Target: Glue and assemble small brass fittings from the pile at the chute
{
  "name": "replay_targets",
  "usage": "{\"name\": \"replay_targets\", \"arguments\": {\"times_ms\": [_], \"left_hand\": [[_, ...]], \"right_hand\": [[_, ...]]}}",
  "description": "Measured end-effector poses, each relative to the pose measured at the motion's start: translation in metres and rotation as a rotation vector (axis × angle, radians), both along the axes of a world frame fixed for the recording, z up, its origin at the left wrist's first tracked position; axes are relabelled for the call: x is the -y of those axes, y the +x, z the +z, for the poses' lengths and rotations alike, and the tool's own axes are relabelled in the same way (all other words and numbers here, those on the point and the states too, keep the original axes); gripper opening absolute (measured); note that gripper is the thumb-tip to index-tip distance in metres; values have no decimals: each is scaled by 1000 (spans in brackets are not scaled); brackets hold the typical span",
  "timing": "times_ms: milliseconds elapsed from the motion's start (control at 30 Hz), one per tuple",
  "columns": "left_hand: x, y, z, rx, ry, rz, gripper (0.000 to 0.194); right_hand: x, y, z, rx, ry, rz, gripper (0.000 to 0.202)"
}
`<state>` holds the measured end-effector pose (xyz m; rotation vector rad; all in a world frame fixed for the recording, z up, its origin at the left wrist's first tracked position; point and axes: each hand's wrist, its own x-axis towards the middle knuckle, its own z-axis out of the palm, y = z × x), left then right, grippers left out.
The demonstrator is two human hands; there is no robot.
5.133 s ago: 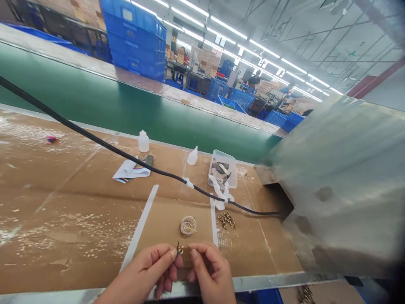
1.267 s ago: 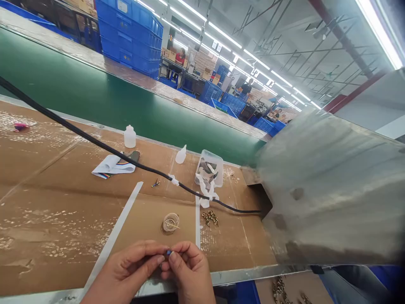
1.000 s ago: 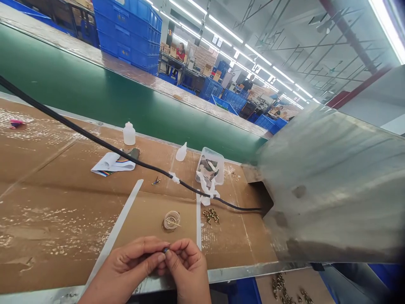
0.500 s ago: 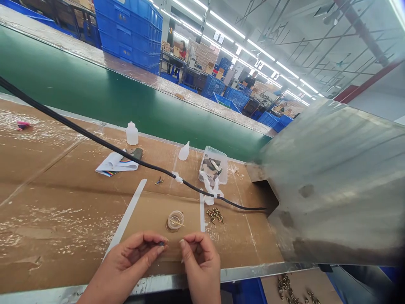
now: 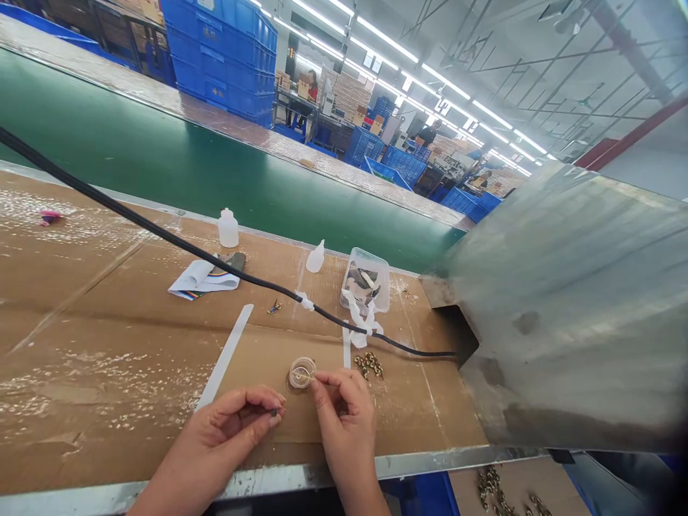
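Note:
Between the thumb and index finger of my left hand point(image 5: 236, 430) is a small dark piece point(image 5: 274, 412), mostly covered by the fingertips. My right hand point(image 5: 347, 416) pinches the end of a thin pale stick point(image 5: 305, 375) at the right rim of a small round clear cup point(image 5: 293, 382). The stick lies across the cup's opening. Right of the cup, beyond my right hand, sits a small pile of brass-coloured and dark parts point(image 5: 369, 365).
A black cable point(image 5: 177, 249) crosses above the cardboard-covered table point(image 5: 134, 344). Behind are two white bottles point(image 5: 228, 231), a folded cloth point(image 5: 201, 279) and a clear plastic box point(image 5: 376, 266). A large metal housing point(image 5: 570, 322) stands at right; a green conveyor point(image 5: 215, 168) runs behind.
My right hand has moved forward to the cup, and its fingertips have closed on the stick's end. My left hand has barely moved. The view has shifted slightly.

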<state>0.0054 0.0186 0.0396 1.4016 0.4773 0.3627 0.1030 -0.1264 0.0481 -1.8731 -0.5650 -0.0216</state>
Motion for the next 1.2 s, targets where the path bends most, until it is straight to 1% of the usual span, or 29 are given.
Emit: {"name": "replay_targets", "arguments": {"times_ms": [200,267,400,467,567,667,733,867,933,1000,1067,1200], "left_hand": [[0,1,5,-81,15,-6,25],[0,2,4,-80,2,2,25],[0,2,-1,-61,-34,14,20],[-1,2,-3,-66,-37,12,21],[-5,2,-2,-97,-5,1,25],[-8,3,0,-126,34,-6,27],[-9,3,0,-132,64,-8,27],[-8,2,-6,-130,139,-54,26],[-7,0,-10,-128,164,-64,26],[-7,-2,-14,-129,187,-63,24],[-6,-2,-16,-119,191,-55,23],[-5,-2,-17,-88,144,-75,23]], "right_hand": [[2,0,0,46,-14,3,16],[3,-1,0,48,-18,7,17],[2,-2,-2,55,-33,38,11],[2,-1,-2,61,-37,43,12],[2,1,-2,51,-48,3,16],[3,3,-2,43,-88,-20,10],[3,3,-2,50,-107,-18,13],[0,3,0,88,-116,26,12],[0,2,1,110,-119,64,12],[0,2,1,126,-125,74,13],[1,1,1,141,-133,60,15],[1,2,-1,161,-153,57,17]]}}
